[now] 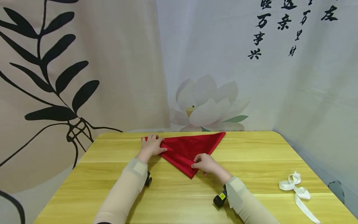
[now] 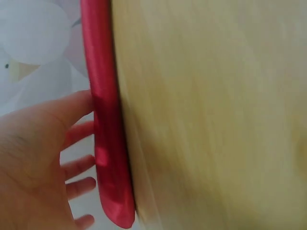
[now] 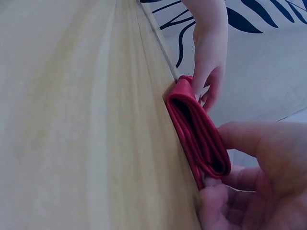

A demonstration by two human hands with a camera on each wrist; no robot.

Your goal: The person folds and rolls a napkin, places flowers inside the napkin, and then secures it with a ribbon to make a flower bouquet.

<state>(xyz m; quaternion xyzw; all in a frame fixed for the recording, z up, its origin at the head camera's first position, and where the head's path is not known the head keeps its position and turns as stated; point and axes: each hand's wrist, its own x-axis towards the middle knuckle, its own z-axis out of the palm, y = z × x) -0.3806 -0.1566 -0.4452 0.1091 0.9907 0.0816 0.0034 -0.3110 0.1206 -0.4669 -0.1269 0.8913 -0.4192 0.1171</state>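
Note:
A shiny red cloth [image 1: 190, 149], folded into a triangle, lies on the wooden table with one point towards the front. On its left corner rests my left hand [image 1: 152, 145]; the left wrist view shows that hand's spread fingers [image 2: 79, 167] against the cloth's rounded folded edge [image 2: 109, 143]. Near the front point my right hand [image 1: 207, 163] pinches the cloth's right edge. Seen from the right wrist, the cloth [image 3: 204, 136] is stacked in several layers, with the right thumb [image 3: 237, 136] on one side and fingers at the lower edge.
A white ribbon [image 1: 295, 185] tied in a loose bow lies at the right of the wooden table [image 1: 179, 202]. Behind the far edge hangs a curtain [image 1: 128, 62] printed with leaves, a lotus and black characters. Each wrist carries a small black camera [image 1: 219, 200].

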